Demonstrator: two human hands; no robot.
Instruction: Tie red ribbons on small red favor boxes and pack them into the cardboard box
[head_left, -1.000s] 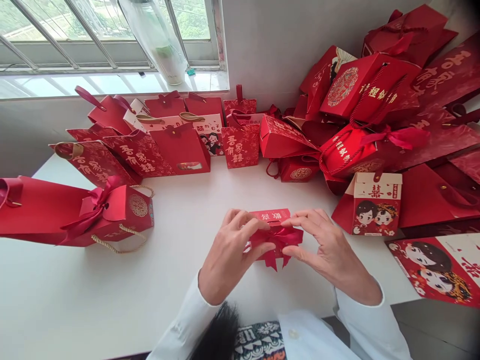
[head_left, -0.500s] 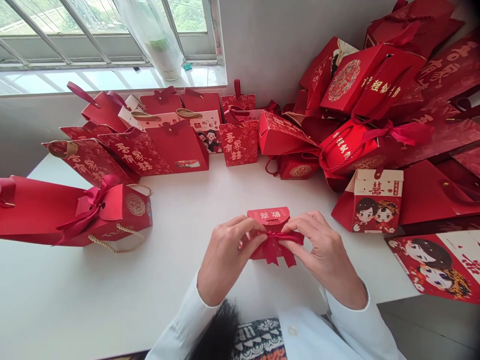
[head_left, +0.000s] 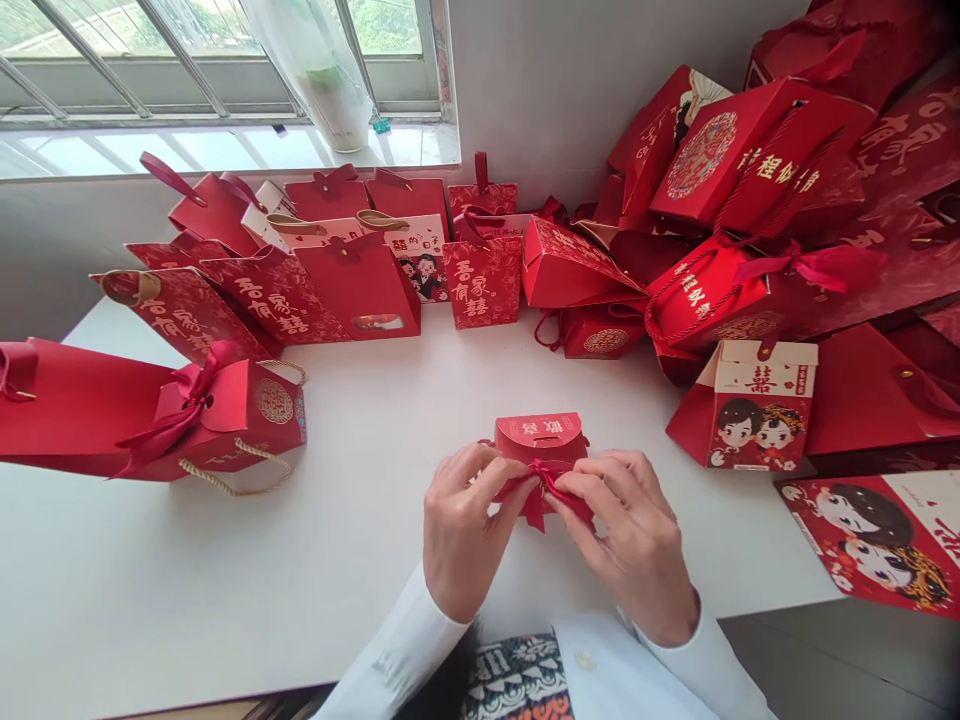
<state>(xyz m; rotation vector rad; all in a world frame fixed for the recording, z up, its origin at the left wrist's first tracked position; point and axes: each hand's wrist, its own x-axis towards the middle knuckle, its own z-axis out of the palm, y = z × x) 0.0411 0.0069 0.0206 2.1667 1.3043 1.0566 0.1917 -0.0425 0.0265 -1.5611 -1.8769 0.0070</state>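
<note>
Knotted at the front, by the look of it, but not yet let go

Pinched between left fingers and right fingers: a glossy crimson fabric ribbon, drawn together against the near side of a small red cardboard box with a rounded, pale-lettered flap. Gripping on both sides, with thumb and forefinger closed on the ribbon. Just beyond the fingers and partly behind them, the box; under it, a smooth white tabletop.

Done, as far as visible: flap folded down, ribbon gathered into an apparent knot, at least one cut tail hanging below the fingers. Not yet done: release of the ribbon. Loops mostly covered, so impossible to tell whether fully formed or even; probably some tightening or straightening left.

Well apart to the left of the fingers, already wearing a full crimson bow: a red faceted cardboard box with beige rope handles. Beyond the fingers, towards the left, a row of upright red and cream paper gift bags; beyond and to the right, a heap of red cardboard boxes and bags
</note>
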